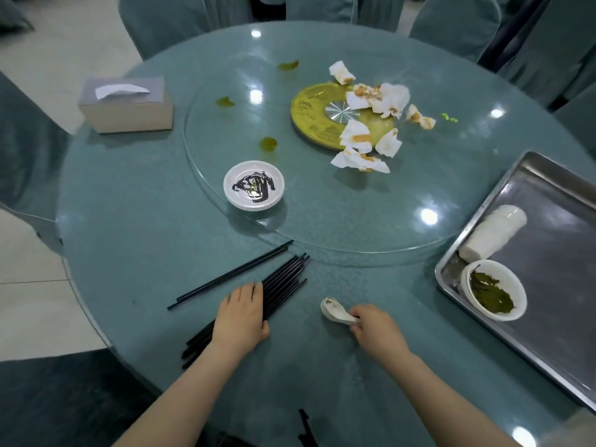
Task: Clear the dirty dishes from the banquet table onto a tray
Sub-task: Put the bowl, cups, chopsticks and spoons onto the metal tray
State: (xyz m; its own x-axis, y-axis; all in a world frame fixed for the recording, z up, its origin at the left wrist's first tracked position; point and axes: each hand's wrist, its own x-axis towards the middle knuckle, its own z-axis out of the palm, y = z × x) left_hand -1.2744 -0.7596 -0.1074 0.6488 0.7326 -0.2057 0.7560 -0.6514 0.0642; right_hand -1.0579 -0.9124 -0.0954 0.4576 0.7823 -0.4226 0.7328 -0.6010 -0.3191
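A bundle of black chopsticks (pixel 283 282) lies near the front of the round table, and my left hand (pixel 240 312) rests flat on it, fingers together. A separate pair of chopsticks (pixel 232 274) lies just left of the bundle. My right hand (pixel 375 327) grips the handle of a white ceramic spoon (pixel 335 310) resting on the table. A white saucer (pixel 254 184) smeared with dark sauce sits on the glass turntable's near edge. The steel tray (pixel 548 262) at the right holds stacked white cups (pixel 493 232) on their side and stacked bowls (pixel 493 290) with green leaves.
Crumpled stained napkins (pixel 371 124) litter the golden hub (pixel 309 114) of the glass turntable (pixel 322 221). Yellow-green spills (pixel 268 144) dot the glass. A tissue box (pixel 125 104) stands at the far left. Covered chairs (pixel 454 21) ring the table.
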